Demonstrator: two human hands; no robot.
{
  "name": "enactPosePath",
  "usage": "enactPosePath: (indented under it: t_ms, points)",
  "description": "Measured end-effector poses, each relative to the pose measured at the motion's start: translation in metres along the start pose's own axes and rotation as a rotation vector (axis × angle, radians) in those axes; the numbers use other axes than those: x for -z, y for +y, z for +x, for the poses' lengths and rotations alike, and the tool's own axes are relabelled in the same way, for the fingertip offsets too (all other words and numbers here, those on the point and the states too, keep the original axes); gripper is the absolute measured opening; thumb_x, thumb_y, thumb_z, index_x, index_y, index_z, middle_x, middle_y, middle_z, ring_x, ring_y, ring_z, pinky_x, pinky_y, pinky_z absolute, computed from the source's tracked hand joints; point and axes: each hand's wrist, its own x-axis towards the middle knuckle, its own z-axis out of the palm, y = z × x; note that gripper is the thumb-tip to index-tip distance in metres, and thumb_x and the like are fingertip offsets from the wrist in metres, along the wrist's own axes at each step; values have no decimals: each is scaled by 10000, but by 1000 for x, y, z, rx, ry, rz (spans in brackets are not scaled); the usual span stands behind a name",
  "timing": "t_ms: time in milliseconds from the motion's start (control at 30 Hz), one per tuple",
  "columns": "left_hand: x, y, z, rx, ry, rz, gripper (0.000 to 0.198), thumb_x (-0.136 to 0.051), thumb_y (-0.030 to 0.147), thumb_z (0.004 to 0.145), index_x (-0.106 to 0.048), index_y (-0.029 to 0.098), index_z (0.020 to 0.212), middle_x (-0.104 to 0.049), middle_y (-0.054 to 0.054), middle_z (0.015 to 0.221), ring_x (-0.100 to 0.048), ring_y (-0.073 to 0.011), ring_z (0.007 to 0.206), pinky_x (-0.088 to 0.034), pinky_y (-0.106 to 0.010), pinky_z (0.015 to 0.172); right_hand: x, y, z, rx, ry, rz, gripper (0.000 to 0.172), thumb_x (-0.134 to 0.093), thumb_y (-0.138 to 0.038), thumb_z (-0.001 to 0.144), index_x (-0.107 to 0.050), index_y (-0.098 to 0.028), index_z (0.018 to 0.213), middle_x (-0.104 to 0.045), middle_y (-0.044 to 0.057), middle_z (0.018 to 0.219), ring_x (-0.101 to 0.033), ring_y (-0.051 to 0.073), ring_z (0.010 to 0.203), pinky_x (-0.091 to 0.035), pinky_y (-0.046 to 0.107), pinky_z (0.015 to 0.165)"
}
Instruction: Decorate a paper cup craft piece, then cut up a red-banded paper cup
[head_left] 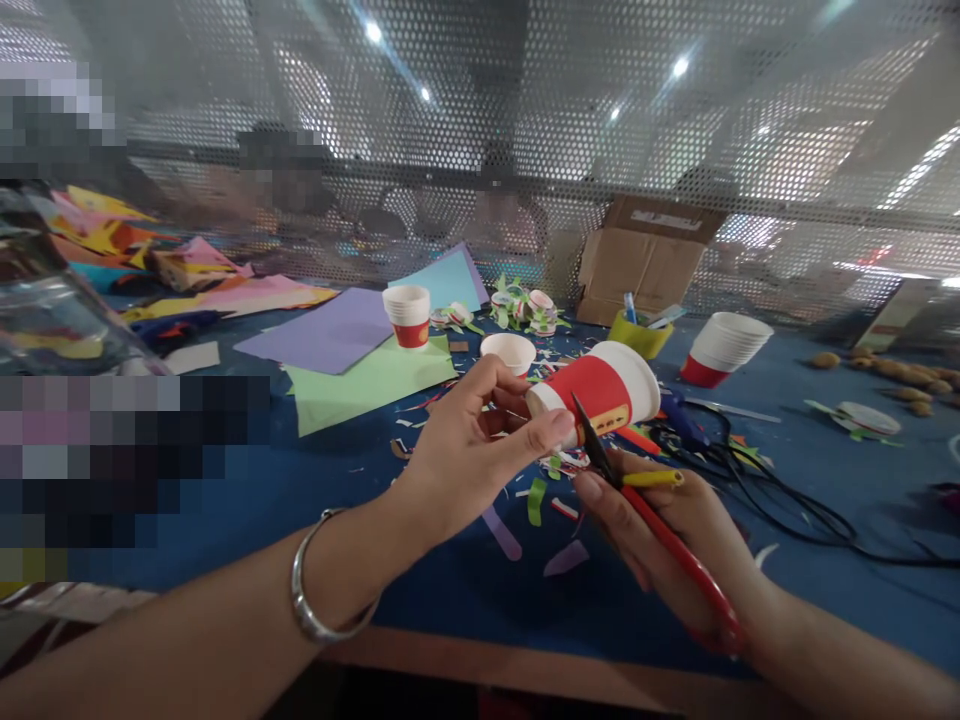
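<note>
My left hand (pixel 480 430) grips a red and white paper cup (pixel 592 385) by its base end, thumb in front and fingers behind. The cup lies tilted on its side in the air, its white wider end toward the right. In my right hand (pixel 660 530) is a pair of scissors (pixel 600 450) with red and yellow handle parts. Their dark blades point up and left, against or just before the cup's red side; whether they touch it I cannot tell. Below both hands, paper scraps (pixel 536 500) lie on the blue table (pixel 450 600).
Another cup (pixel 508 352) stands behind my left hand. Stacked cups (pixel 411 318) sit on coloured paper (pixel 375 385), with a second stack (pixel 724 350) at right. A green pen holder (pixel 641 335), a cardboard box (pixel 649 260) and a blue glue gun (pixel 682 420) with black cable are nearby.
</note>
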Motion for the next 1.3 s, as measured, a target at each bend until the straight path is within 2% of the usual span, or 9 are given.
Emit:
enactPosePath:
  t_ms: [133, 233, 433, 533, 633, 733, 933, 1133, 1300]
  points:
    - [0, -3, -1, 30, 2, 12, 333, -786, 390, 830, -513, 207, 882, -611, 33, 841, -621, -118, 781, -543, -277, 730, 0, 3, 1, -56, -38, 49, 474, -561, -628, 935, -496, -236, 675, -435, -71, 390, -376, 85, 330, -282, 237, 354]
    - [-1, -3, -1, 23, 17, 26, 337, -780, 396, 837, -508, 213, 918, -630, 26, 843, -625, -125, 778, -550, -286, 734, 2, 2, 2, -33, -67, 54, 494, -591, -620, 921, -481, -245, 618, -406, -72, 352, -380, 92, 316, -297, 246, 360]
    - [-1, 1, -1, -210, 32, 137, 254, -758, 307, 865, -539, 226, 967, -648, 5, 908, -649, -139, 852, -568, -260, 749, 5, 0, 2, -22, -55, 28, 503, -614, -577, 928, -441, -247, 590, -420, -74, 350, -396, 89, 334, -331, 256, 414]
    - [3, -1, -2, -245, 0, 222, 239, -740, 297, 877, -546, 228, 997, -638, -19, 967, -659, -159, 888, -594, -291, 781, 3, 4, 3, 12, -53, 52, 449, -605, -581, 934, -481, -241, 667, -398, -94, 342, -388, 84, 321, -335, 251, 421]
    - [9, -7, -1, -376, -16, 369, 283, -751, 287, 861, -553, 226, 1054, -609, -50, 1039, -652, -187, 924, -614, -331, 787, 2, 6, 2, 18, -72, 80, 440, -592, -590, 937, -497, -234, 698, -415, -94, 361, -382, 77, 309, -306, 241, 378]
    - [14, -10, -1, -532, 8, 573, 308, -749, 262, 859, -573, 227, 1109, -558, -51, 1049, -617, -191, 938, -611, -366, 813, 1, 5, 1, 3, -65, 94, 472, -581, -598, 939, -480, -231, 660, -428, -82, 370, -377, 74, 305, -270, 238, 347]
    - [17, 3, 0, -637, -32, 807, 202, -698, 217, 896, -573, 216, 1055, -531, -44, 992, -552, -178, 926, -596, -337, 786, 2, 4, 2, 0, -112, 76, 568, -565, -615, 938, -450, -233, 533, -404, -59, 337, -370, 77, 306, -275, 244, 347]
    - [17, 7, -2, -581, -125, 814, 157, -683, 209, 904, -575, 210, 1018, -528, -39, 978, -552, -167, 906, -594, -319, 776, 1, 8, 5, 6, -101, 67, 588, -559, -623, 938, -440, -240, 508, -409, -57, 326, -412, 87, 325, -397, 254, 450]
    - [9, -1, -1, -327, -64, 400, 340, -758, 315, 861, -536, 224, 1102, -577, -65, 1132, -632, -192, 1024, -623, -318, 797, 6, 4, 5, -12, -110, 97, 530, -613, -575, 927, -497, -235, 538, -398, -63, 341, -396, 92, 334, -373, 248, 415]
